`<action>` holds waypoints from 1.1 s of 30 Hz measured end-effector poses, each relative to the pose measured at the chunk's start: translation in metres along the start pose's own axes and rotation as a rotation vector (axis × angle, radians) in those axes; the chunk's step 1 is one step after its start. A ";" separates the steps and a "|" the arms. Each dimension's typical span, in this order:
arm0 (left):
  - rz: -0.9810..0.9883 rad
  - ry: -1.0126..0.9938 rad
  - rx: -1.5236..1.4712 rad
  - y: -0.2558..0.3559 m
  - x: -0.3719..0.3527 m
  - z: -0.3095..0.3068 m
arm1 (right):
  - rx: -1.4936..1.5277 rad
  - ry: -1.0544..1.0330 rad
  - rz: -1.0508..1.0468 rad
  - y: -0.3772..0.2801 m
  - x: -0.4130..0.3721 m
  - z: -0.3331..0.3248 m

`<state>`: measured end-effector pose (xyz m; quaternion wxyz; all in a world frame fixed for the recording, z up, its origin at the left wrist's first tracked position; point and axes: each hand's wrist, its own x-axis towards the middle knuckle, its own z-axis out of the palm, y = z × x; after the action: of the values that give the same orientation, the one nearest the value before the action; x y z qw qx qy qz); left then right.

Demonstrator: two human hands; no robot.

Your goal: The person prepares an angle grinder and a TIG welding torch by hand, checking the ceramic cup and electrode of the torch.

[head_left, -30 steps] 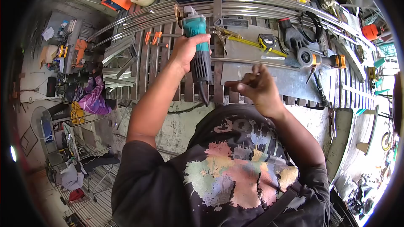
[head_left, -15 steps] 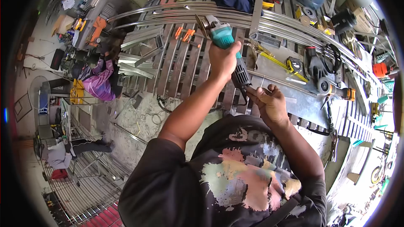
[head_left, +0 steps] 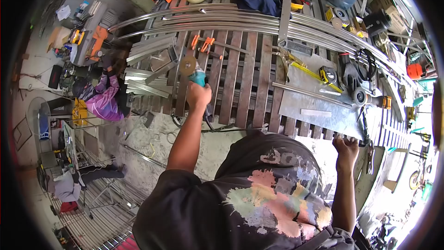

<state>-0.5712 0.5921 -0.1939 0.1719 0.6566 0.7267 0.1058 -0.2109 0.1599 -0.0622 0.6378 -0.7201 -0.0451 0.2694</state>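
Observation:
My left hand (head_left: 199,96) is wrapped around a teal angle grinder (head_left: 198,79) over the left part of the slatted metal bench (head_left: 226,71). The grinder's brown disc (head_left: 188,65) faces up, and its body and cord run back under my wrist. Just beyond the disc lie orange clamps (head_left: 203,44). At the bench's front right edge, my right hand (head_left: 346,152) is closed with its fingers curled; whatever is in it, if anything, is hidden. Near it, pliers (head_left: 370,157) hang at the edge. A thin metal strip (head_left: 316,112) rests on the sheet metal (head_left: 296,102).
Long shiny tubes (head_left: 212,17) cross the back of the bench. Cut metal pieces (head_left: 148,67) are stacked at left. A tape measure (head_left: 328,76) and a second grinder (head_left: 363,96) lie at right. Another person (head_left: 104,97) in a purple top works at far left.
My left hand has carried the grinder leftward from the bench's middle. My right hand has left the grinder's rear end and moved right to the bench's front edge.

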 end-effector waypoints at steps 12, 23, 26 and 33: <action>-0.034 -0.033 0.352 0.015 0.026 0.009 | -0.283 0.233 -0.002 -0.024 -0.019 -0.028; 0.053 -0.087 0.460 0.005 0.026 0.016 | -0.057 0.413 -0.152 -0.028 0.021 -0.082; 0.015 -0.082 0.444 0.001 0.022 0.022 | -0.065 0.445 -0.142 -0.046 0.034 -0.096; -0.028 -0.078 0.527 -0.011 0.014 0.027 | 0.160 0.301 -0.188 -0.029 0.100 -0.189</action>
<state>-0.5714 0.6032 -0.2247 0.0243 0.6722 0.7310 -0.1150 -0.0337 0.0372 -0.0598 0.7150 -0.6919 0.0054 0.1005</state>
